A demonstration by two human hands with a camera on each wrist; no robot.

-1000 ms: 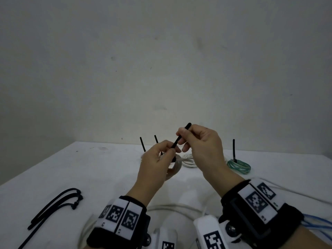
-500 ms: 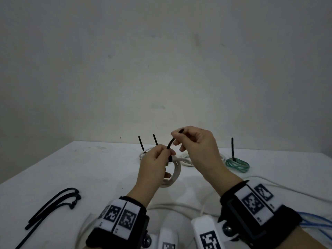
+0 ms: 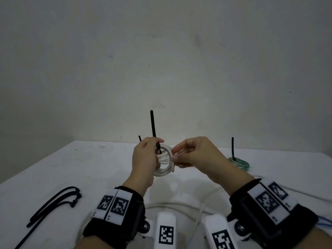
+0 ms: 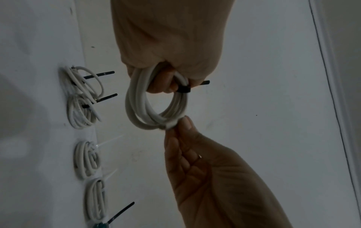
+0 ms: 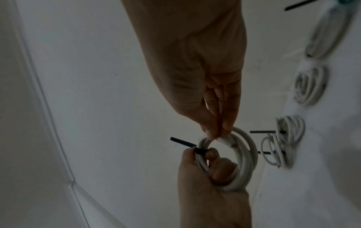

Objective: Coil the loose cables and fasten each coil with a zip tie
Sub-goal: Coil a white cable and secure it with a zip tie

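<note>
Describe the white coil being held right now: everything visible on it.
The white cable coil is a round bundle of several loops of smooth, plastic-looking cord, held in the air above the table. A black zip tie is cinched around one side, its long tail sticking straight up in the head view. The left hand grips the coil at the tie, fingers through the loop; the right hand pinches the opposite side.

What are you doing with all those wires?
A person is bundling cables. The left hand grips a white cable coil that has a black zip tie fastened round it, the tail sticking up. The right hand pinches the coil's other side. More tied coils sit at the back of the table, and loose cable lies near the wrists.
</note>
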